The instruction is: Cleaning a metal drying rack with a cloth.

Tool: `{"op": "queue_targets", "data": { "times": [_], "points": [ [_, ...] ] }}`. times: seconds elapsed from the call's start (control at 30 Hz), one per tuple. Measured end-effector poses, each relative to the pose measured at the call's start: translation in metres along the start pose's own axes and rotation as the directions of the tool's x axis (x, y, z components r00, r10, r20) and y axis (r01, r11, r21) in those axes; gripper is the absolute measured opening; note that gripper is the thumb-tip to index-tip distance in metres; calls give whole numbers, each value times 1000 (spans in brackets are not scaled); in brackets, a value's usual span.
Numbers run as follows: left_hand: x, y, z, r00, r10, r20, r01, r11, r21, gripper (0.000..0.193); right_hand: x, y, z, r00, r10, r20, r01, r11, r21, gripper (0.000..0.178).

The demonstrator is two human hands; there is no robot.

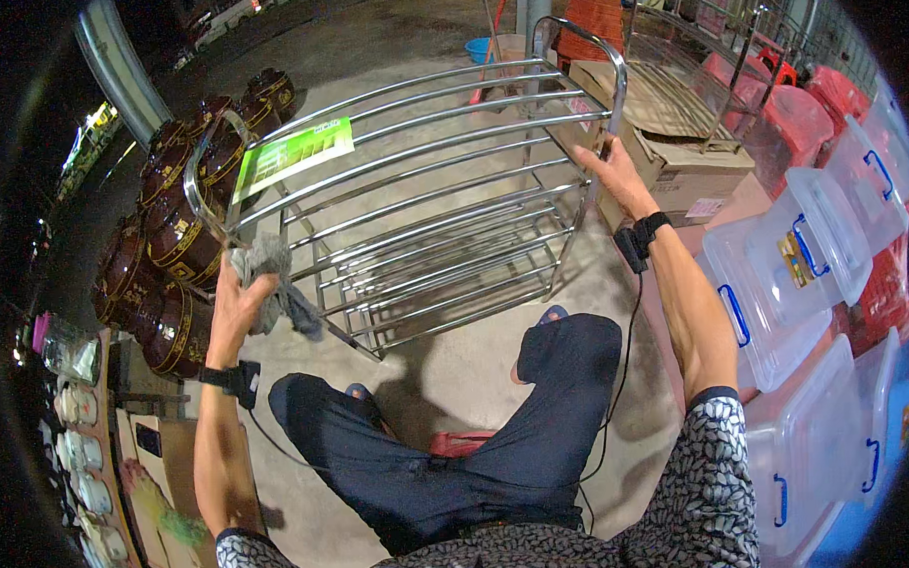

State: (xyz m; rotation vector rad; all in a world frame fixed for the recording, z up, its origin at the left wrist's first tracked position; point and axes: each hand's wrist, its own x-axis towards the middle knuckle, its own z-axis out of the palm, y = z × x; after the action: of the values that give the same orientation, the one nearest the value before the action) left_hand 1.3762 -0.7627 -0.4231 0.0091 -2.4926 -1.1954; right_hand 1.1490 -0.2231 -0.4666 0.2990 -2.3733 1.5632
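A chrome metal rack (448, 150) with several tiers of thin bars stands tilted before my knees. A green printed card (295, 154) lies on its upper bars at the left. My left hand (237, 312) is closed around a grey rag (266, 269) at the rack's left side tube. The rag bunches over the fingers and hangs below them, and it hides part of that tube. On the far side, my right hand (614, 178) is closed on the right side tube, just below the curved handle end (622, 70).
Dark brown glazed jars (182, 228) crowd the left. Clear plastic boxes (775, 283) with blue handles are stacked at the right, beyond a cardboard box (681, 166). Bowls (85, 447) line a shelf at lower left. A blue basin (479, 50) sits far back.
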Motion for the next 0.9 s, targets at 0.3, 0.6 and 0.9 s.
{"op": "queue_targets", "data": {
  "times": [0.3, 0.6, 0.9],
  "points": [
    [87, -61, 1, 981, -33, -191, 18, 997, -79, 39, -15, 20, 27, 991, -136, 11, 136, 988, -79, 35],
    [51, -101, 34, 935, 112, -335, -70, 988, 135, 49, -31, -7, 35, 999, -47, -25, 43, 992, -123, 31],
    [15, -6, 38, 982, -185, 46, 185, 983, 21, 57, -31, 18, 27, 999, -18, -40, 12, 990, -141, 49]
  ]
}}
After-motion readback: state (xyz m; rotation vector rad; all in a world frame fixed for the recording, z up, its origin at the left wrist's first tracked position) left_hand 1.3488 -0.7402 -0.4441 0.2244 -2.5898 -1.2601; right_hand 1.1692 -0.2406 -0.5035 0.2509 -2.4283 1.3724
